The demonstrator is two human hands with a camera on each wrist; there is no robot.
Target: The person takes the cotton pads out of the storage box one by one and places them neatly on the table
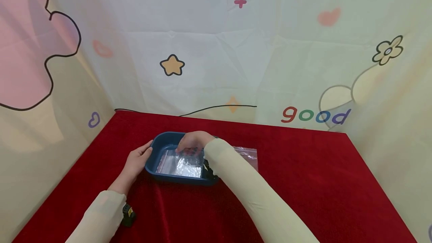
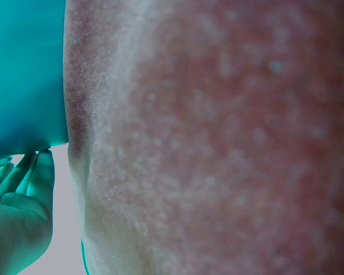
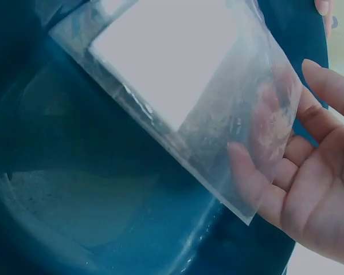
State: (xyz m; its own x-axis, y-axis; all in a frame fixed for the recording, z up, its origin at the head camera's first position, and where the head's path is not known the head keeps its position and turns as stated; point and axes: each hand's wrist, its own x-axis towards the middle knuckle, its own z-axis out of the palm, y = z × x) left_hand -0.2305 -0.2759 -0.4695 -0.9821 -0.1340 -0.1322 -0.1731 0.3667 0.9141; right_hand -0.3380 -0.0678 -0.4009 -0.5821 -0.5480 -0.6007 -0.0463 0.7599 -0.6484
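A blue plastic tub (image 1: 182,179) stands on the red cloth. My left hand (image 1: 137,159) touches the outside of its left end near the rim, fingers fairly straight. In the left wrist view, fingertips (image 2: 45,157) meet the tub's wall (image 2: 23,86). Inside the tub, my right hand (image 1: 194,141) pinches a clear zip bag (image 1: 175,165) at its edge. Seen from the right wrist, some fingers (image 3: 269,109) show through the plastic of the bag (image 3: 212,109), near its corner. A bright white rectangle (image 3: 166,57) shows on the bag.
Another clear zip bag (image 1: 249,154) lies on the red tablecloth (image 1: 303,183) right of the tub, partly behind my right sleeve (image 1: 236,175). A patterned white curtain (image 1: 216,66) hangs behind and along both sides of the table.
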